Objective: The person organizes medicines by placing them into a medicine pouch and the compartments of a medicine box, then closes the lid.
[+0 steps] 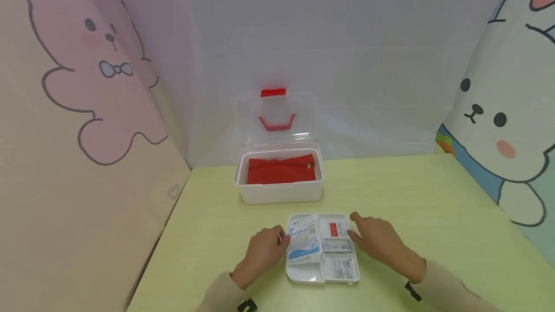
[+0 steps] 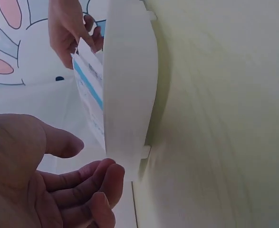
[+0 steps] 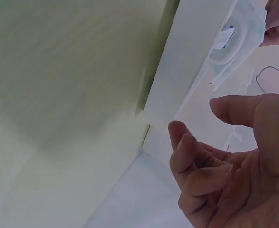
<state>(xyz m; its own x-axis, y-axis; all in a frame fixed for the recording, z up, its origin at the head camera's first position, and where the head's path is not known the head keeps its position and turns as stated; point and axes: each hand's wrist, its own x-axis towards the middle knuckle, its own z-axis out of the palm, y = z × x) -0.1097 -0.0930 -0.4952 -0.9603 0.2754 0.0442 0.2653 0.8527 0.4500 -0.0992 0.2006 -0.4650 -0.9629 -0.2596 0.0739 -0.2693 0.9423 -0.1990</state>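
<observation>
A shallow white compartment tray (image 1: 303, 273) lies on the table between my hands. A packet printed "Surgical" (image 1: 302, 240) leans in its left compartment. On the right side sit a packet with a red label (image 1: 335, 228), a flat sachet (image 1: 337, 245) and a white packet with grey print (image 1: 342, 268). My left hand (image 1: 265, 252) is at the tray's left edge, fingers loosely bent and thumb apart in the left wrist view (image 2: 68, 175). By the upper right corner is my right hand (image 1: 381, 240); its thumb and fingers are parted, gripping nothing in the right wrist view (image 3: 225, 166).
Behind the tray stands a white box (image 1: 282, 194) with its clear lid (image 1: 303, 114) raised, showing a red handle and latch. A red cloth-like item (image 1: 282, 170) lies inside. Curtains with cartoon animals border the yellow-green table (image 1: 390, 187).
</observation>
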